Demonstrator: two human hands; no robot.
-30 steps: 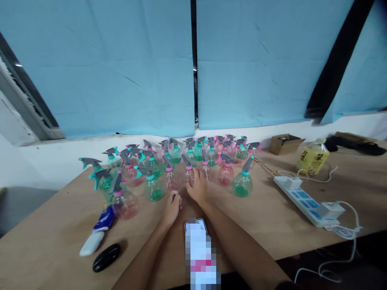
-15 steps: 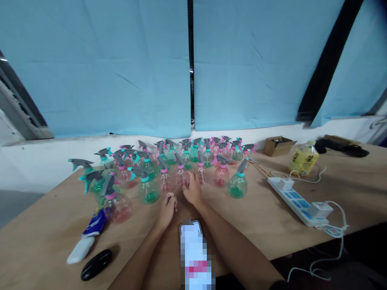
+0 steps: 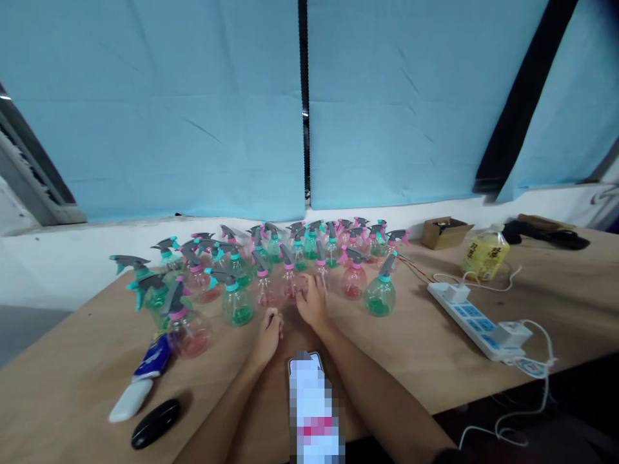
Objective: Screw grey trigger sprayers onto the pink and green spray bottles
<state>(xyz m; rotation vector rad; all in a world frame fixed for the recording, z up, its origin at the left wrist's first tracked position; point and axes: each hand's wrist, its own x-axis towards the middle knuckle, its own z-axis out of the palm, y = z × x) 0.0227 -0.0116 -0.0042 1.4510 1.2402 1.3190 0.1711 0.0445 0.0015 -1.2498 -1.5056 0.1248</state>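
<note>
My right hand (image 3: 312, 303) is just in front of a pink round spray bottle (image 3: 290, 281), its fingers forward and slightly apart; whether a fingertip touches the glassy body is unclear. Another pink spray bottle (image 3: 322, 272) stands right behind its fingers, partly hidden. My left hand (image 3: 271, 330) rests on the table with its fingers loosely curled, and nothing shows in it. Ahead of it stand a third pink spray bottle (image 3: 264, 290) and a green spray bottle (image 3: 236, 306). Several more pink and green ones, with grey trigger heads, crowd behind.
A phone (image 3: 307, 370) with a blurred screen lies between my forearms. To the left are a blue packet (image 3: 153, 357), a white object (image 3: 130, 399) and a black oval object (image 3: 155, 423). To the right are a power strip (image 3: 476, 325), a yellow-labelled bottle (image 3: 486, 254) and a cardboard box (image 3: 445, 233).
My right hand has shifted slightly right, away from the pink bottle's front, and its fingers have moved. My left hand stays where it was. The bottles stand unchanged.
</note>
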